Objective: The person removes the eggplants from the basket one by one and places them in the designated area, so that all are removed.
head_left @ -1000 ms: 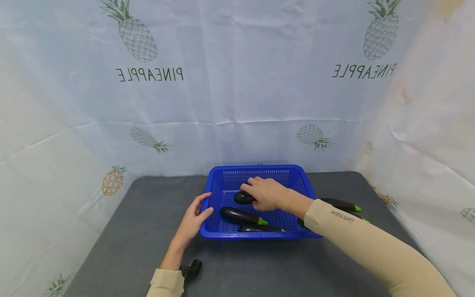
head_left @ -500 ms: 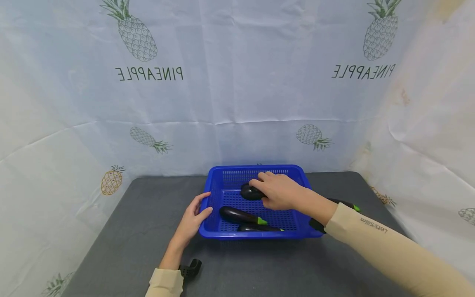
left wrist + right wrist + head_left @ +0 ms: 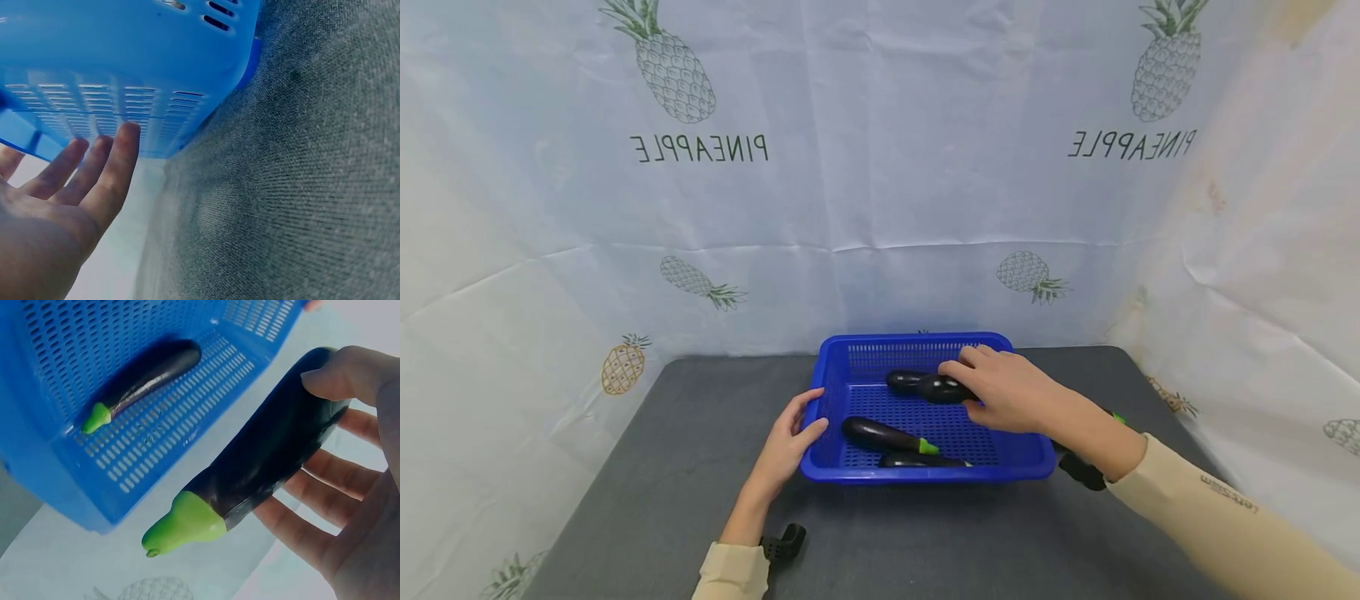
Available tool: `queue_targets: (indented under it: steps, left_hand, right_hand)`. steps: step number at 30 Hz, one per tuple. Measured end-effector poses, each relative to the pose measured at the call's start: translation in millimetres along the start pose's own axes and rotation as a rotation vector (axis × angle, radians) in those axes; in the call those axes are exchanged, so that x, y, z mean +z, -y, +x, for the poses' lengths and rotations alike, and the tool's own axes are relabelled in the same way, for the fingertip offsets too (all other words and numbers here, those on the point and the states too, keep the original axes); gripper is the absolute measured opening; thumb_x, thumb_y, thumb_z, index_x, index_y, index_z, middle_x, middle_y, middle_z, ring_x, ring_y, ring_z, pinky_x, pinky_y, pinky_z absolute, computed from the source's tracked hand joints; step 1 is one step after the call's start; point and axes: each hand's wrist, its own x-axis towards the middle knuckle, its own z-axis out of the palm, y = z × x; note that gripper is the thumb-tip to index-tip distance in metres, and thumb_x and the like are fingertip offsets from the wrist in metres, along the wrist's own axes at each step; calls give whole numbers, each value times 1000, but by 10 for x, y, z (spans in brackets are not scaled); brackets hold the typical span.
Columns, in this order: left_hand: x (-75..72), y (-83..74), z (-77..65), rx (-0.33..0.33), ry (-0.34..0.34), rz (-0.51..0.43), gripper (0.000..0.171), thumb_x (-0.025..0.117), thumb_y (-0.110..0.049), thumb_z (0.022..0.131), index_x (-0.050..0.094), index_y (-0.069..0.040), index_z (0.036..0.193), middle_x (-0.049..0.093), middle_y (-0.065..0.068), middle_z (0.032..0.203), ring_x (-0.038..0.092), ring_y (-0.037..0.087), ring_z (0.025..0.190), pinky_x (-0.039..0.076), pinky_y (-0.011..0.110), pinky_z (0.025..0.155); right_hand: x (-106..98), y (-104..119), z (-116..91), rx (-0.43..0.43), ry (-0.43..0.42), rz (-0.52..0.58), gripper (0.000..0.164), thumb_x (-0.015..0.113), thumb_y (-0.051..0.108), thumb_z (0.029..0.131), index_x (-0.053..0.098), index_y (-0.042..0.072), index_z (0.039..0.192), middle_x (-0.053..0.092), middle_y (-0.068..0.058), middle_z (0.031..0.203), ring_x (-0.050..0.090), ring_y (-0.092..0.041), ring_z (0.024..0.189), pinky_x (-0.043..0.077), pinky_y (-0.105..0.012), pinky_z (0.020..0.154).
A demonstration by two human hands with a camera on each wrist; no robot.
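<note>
My right hand (image 3: 1011, 387) grips a dark purple eggplant (image 3: 262, 444) with a green cap, thumb on one side and fingers along the other. In the head view it is over the right part of a blue plastic basket (image 3: 925, 476). Under and beside it, another eggplant (image 3: 904, 382) lies towards the basket's back. Two more eggplants, one at mid-left (image 3: 880, 434) and one by the front wall (image 3: 917, 460), lie inside. My left hand (image 3: 784, 446) rests at the basket's left side, thumb by the rim, its loosely extended fingers (image 3: 115, 169) against the slotted outer wall.
On the grey table (image 3: 715, 467), right of the basket, a green eggplant tip (image 3: 1118, 417) shows behind my right forearm. Black straps sit at both wrists, the left one (image 3: 784, 543) near the table front. A pineapple-print cloth (image 3: 917, 167) hangs behind.
My right hand has moved right within the basket area with its eggplant, uncovering another eggplant at the back. My left hand stays at the basket's left side.
</note>
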Motion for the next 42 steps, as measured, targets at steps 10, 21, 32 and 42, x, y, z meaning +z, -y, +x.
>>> queue_targets:
  steps: [10,21,32,42]
  left_hand:
    - [3,4,10,0,-1,10,52,63,-18,103,44,-14,151,37,20,158,41,39,143,38,60,109]
    - [-1,26,22,19,8,-4,52,62,-17,103,44,-13,151,38,20,158,42,38,142,39,60,109]
    - [-16,-3,10,-8,7,-20,51,61,-15,103,44,-14,151,39,20,157,45,39,140,43,59,106]
    - [-18,12,5,-4,14,-18,51,61,-17,103,43,-13,151,38,20,158,43,39,141,41,60,107]
  right_hand:
    - [-82,-122,-312,67,-86,25,50,78,14,85,60,14,132,59,-2,104,51,-15,81,47,-29,59]
    - [-80,-268,-692,180,-137,109,49,78,12,85,62,13,131,62,-7,113,59,-18,87,51,-34,63]
    - [5,-433,-1114,264,-163,94,52,79,10,83,59,11,131,62,-11,112,61,-24,88,47,-33,57]
    - [171,-548,-1382,348,-108,117,52,80,13,84,59,9,132,61,-13,116,62,-30,95,44,-31,53]
